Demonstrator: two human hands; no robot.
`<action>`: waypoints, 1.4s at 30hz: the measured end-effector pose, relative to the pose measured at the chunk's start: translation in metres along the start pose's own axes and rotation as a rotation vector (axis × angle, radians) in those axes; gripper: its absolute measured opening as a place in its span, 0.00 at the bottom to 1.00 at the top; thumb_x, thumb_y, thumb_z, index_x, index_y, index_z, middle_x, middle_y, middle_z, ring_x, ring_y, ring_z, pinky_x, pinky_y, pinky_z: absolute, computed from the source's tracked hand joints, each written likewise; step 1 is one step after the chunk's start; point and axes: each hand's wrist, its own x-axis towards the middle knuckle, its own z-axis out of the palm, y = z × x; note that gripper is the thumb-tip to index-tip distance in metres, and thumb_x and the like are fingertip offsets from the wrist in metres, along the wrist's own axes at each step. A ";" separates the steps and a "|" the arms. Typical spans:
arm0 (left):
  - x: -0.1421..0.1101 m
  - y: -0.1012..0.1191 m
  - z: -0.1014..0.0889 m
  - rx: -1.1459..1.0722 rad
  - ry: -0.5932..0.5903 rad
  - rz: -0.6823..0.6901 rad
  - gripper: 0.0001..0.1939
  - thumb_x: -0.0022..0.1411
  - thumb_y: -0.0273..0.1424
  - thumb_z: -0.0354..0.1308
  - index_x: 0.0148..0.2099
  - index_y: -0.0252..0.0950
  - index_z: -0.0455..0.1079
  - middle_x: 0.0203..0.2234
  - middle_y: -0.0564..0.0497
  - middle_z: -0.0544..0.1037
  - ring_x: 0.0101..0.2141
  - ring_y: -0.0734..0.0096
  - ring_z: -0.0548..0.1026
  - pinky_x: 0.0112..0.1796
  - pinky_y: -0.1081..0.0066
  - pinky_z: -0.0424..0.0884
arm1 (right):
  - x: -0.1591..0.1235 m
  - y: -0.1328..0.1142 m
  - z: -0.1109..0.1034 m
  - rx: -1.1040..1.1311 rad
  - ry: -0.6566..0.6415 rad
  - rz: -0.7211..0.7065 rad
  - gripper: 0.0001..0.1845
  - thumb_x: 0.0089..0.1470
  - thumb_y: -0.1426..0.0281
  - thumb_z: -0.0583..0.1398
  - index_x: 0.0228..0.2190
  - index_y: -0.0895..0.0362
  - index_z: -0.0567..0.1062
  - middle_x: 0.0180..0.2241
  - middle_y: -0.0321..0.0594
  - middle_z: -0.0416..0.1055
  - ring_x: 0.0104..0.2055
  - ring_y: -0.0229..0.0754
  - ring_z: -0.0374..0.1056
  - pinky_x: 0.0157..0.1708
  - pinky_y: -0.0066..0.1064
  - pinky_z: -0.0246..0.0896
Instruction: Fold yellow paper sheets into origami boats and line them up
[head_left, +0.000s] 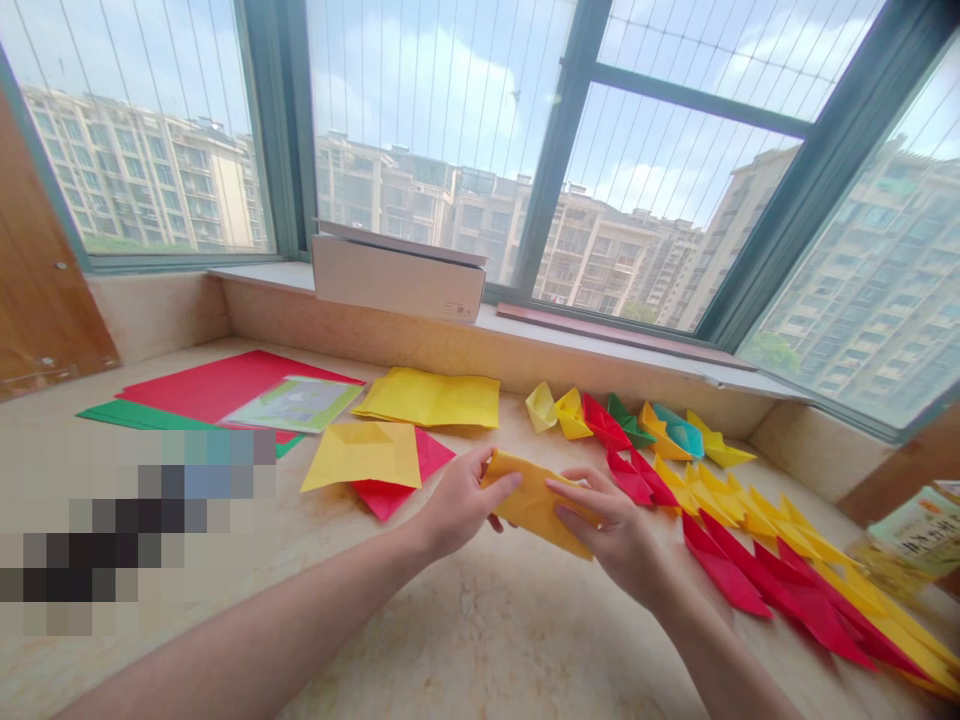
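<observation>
A folded piece of yellow paper (536,495) is held up over the counter between my two hands. My left hand (469,500) grips its left end, with the thumb lying across the front face. At the right end, my right hand (611,525) pinches it with its fingers over the front. Just left of my hands, a creased yellow sheet (364,455) partly covers a red sheet (431,460). Folded paper boats stand to the right, among them red boats (795,590) and yellow boats (720,495).
Behind lie yellow sheets (427,397), red sheets (202,385), green sheets (142,413) and a clear packet (296,402). A row of small boats (634,425) lines the back. A white box (397,275) sits on the window ledge. At the far right stands a labelled package (915,530). The left front is pixelated.
</observation>
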 end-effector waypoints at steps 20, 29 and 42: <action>-0.012 0.025 -0.002 0.301 -0.117 0.063 0.18 0.61 0.41 0.59 0.47 0.34 0.76 0.40 0.42 0.82 0.40 0.58 0.79 0.39 0.67 0.72 | 0.010 0.000 -0.008 0.280 0.296 0.200 0.18 0.45 0.60 0.71 0.39 0.53 0.81 0.37 0.42 0.80 0.38 0.47 0.76 0.37 0.36 0.71; -0.011 0.011 0.001 0.541 -0.226 0.214 0.08 0.60 0.33 0.59 0.34 0.37 0.77 0.27 0.52 0.79 0.28 0.67 0.74 0.30 0.73 0.65 | 0.001 -0.027 0.025 0.174 0.292 0.033 0.15 0.50 0.61 0.68 0.39 0.52 0.81 0.34 0.41 0.79 0.37 0.46 0.74 0.40 0.38 0.70; -0.016 0.012 0.023 0.295 -0.173 0.087 0.11 0.56 0.38 0.62 0.28 0.34 0.73 0.23 0.53 0.73 0.26 0.71 0.67 0.28 0.75 0.64 | 0.009 -0.037 0.038 0.595 0.031 0.193 0.19 0.46 0.52 0.68 0.36 0.51 0.82 0.35 0.36 0.79 0.42 0.47 0.72 0.47 0.39 0.66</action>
